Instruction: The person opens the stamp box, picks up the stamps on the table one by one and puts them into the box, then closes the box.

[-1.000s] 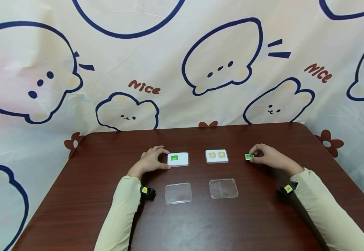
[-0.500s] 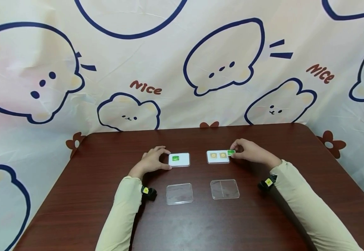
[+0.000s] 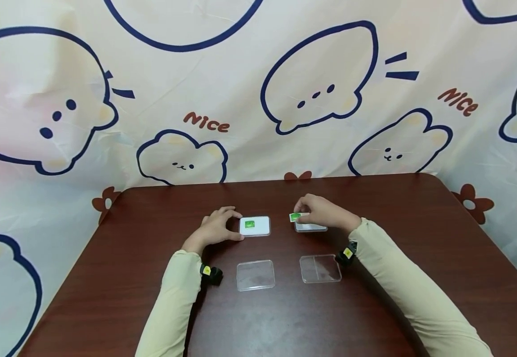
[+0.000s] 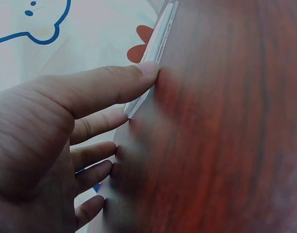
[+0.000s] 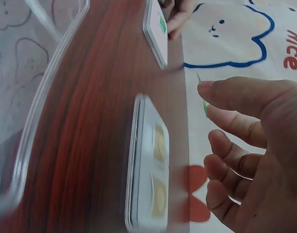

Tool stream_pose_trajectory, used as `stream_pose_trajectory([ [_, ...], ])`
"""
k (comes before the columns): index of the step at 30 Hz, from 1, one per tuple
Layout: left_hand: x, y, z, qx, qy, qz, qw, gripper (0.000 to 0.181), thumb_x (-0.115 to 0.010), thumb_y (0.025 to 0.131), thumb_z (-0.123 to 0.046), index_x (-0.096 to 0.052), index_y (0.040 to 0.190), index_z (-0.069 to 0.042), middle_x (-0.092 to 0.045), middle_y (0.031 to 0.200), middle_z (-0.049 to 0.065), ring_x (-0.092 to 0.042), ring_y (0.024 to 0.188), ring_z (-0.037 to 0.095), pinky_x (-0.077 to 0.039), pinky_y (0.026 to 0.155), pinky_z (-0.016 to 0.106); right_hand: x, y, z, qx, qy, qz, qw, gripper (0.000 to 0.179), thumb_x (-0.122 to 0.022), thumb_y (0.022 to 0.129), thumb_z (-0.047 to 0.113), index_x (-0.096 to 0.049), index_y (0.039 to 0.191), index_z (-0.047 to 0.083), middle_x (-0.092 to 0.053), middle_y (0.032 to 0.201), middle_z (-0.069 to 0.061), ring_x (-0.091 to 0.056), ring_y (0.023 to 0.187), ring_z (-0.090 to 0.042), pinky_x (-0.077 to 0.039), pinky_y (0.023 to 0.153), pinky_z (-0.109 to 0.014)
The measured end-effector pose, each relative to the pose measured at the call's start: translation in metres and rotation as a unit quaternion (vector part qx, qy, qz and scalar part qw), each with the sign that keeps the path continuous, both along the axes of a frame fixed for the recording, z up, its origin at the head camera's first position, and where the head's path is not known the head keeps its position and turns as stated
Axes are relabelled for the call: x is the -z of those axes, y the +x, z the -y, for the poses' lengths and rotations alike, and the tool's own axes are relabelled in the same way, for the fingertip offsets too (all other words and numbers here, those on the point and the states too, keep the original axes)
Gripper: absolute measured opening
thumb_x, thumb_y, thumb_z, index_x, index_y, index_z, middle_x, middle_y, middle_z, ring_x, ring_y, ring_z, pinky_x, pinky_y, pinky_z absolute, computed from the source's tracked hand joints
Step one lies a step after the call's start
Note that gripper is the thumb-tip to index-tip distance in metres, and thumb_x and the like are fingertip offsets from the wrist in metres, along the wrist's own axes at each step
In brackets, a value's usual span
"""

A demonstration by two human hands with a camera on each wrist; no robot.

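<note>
At the back left of the table, my left hand [image 3: 215, 229] holds a shallow white case [image 3: 261, 226] by its left end. Its thumb [image 4: 139, 73] lies along the near side, and the index finger touches the far side. A small green square [image 3: 250, 224] lies on the white surface. My right hand [image 3: 322, 212] pinches a thin green-and-white piece [image 3: 293, 217] between thumb and index finger, its other fingers bent. That hand hovers over a second white case [image 5: 143, 160], which bears two squares with round gold marks [image 5: 159, 143] and is partly hidden in the head view.
Two clear plastic lids, a left one [image 3: 256, 275] and a right one [image 3: 322, 270], lie on the dark wooden table [image 3: 258, 322] nearer to me. Behind the table's far edge hangs a white cloth [image 3: 240, 89] with blue cartoon outlines.
My right hand has moved left with the green-and-white piece, from right of the second case to above it. My left hand has stayed at the first case.
</note>
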State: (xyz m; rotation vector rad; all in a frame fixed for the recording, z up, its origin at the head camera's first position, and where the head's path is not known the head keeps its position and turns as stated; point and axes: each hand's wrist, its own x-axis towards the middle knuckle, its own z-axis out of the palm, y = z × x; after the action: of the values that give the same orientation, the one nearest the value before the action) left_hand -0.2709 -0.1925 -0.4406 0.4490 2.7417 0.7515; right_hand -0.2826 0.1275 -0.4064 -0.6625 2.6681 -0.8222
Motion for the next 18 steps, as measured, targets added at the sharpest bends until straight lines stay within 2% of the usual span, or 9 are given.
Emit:
stream_pose_trajectory([
  [5,0.000,-0.001,0.001,0.000,-0.004,0.002,1.0000,0.063,-0.077,0.079,-0.036,-0.055,0.135,-0.017,-0.030,0.157,0.011,-0.028,0.142,0.037,-0.021,0.109,0.058,0.002,-0.002,0.021,-0.009,-0.002,0.001,1.0000,0.017,-0.068,0.089,0.019,-0.066,0.103,0.011,-0.060,0.108,-0.008,-0.054,0.096,-0.021,-0.049,0.085,-0.036],
  [11,0.000,-0.001,0.000,0.001,-0.002,-0.002,1.0000,0.062,-0.077,0.079,-0.035,-0.055,0.135,-0.017,-0.031,0.156,0.011,-0.028,0.142,0.037,-0.022,0.109,0.059,0.006,-0.006,0.043,-0.020,-0.010,0.009,0.9997,0.018,-0.069,0.088,0.018,-0.065,0.103,0.009,-0.060,0.098,-0.007,-0.052,0.084,-0.018,-0.046,0.073,-0.029],
  [18,0.000,0.000,0.001,-0.004,-0.001,-0.004,1.0000,0.062,-0.078,0.079,-0.035,-0.056,0.134,-0.017,-0.031,0.156,0.010,-0.029,0.141,0.037,-0.022,0.109,0.058,0.006,-0.007,0.063,-0.034,0.001,0.011,0.9994,0.019,-0.069,0.088,0.017,-0.065,0.104,0.008,-0.060,0.096,-0.007,-0.052,0.076,-0.016,-0.045,0.070,-0.027],
])
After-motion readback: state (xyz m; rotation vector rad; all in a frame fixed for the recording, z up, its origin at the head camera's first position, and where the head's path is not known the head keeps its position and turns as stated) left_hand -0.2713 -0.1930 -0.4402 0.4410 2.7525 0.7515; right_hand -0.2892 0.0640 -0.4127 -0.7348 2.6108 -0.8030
